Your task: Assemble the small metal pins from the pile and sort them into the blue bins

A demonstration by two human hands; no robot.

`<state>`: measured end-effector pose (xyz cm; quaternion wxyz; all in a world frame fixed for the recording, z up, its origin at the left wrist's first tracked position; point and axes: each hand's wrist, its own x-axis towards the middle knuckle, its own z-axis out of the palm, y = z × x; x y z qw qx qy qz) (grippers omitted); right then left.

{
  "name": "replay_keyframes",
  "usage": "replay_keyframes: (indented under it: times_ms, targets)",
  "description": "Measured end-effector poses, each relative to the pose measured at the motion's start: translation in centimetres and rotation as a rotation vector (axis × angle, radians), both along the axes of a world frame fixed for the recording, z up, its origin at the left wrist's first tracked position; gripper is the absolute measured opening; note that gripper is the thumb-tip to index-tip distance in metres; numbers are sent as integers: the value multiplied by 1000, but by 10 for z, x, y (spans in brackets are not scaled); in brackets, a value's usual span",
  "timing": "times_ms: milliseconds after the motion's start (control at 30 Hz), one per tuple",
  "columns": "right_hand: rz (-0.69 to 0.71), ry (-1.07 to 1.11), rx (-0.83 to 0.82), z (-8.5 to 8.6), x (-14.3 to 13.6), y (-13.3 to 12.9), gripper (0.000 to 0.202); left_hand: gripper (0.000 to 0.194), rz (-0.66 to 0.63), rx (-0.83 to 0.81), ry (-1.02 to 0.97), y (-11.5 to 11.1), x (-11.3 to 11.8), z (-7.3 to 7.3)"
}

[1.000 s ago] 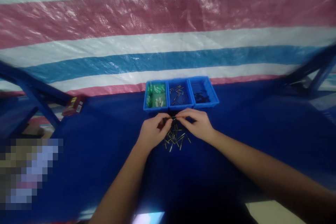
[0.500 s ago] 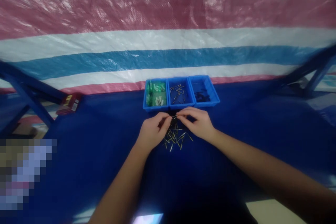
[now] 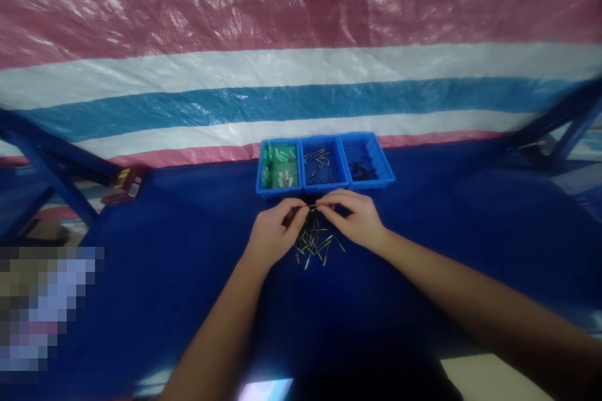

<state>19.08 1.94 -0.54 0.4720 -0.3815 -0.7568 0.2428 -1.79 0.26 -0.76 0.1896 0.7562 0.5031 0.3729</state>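
My left hand (image 3: 275,233) and my right hand (image 3: 355,218) meet fingertip to fingertip, both pinching a small thin metal pin (image 3: 312,206) held level between them. Below the fingers a loose pile of brass-coloured pins (image 3: 313,244) lies on the blue table. Just beyond my hands stand three joined blue bins: the left bin (image 3: 278,192) holds green packets and small clear pieces, the middle bin (image 3: 324,188) holds scattered metal pins, and the right bin (image 3: 383,166) holds small dark pieces.
At the left back of the table (image 3: 451,213) sits a dark red box (image 3: 125,184). Blue metal frame legs stand at both sides. A striped plastic sheet (image 3: 301,62) hangs behind. A bright screen-like patch (image 3: 266,390) shows at the bottom edge.
The view has shifted very slightly. Both hands keep nearly the same pose, with the pin still between their fingertips.
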Motion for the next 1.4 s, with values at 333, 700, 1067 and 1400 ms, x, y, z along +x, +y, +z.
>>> replay_keyframes:
  times_ms: [333,700,1067,1400]
  targets:
    - [14,11,2,0,-1,0,14,17,-2,-10,9,-1,0,2]
    - [11,21,-25,-1,-1,-1,13,14,19,13,-18,1,1,-5]
    - [22,5,-10,1,-1,0,13,16,8,-12,-42,0,1,-1]
    - [30,4,36,2,-2,-1,12,19,7,-31,3,1,1,1]
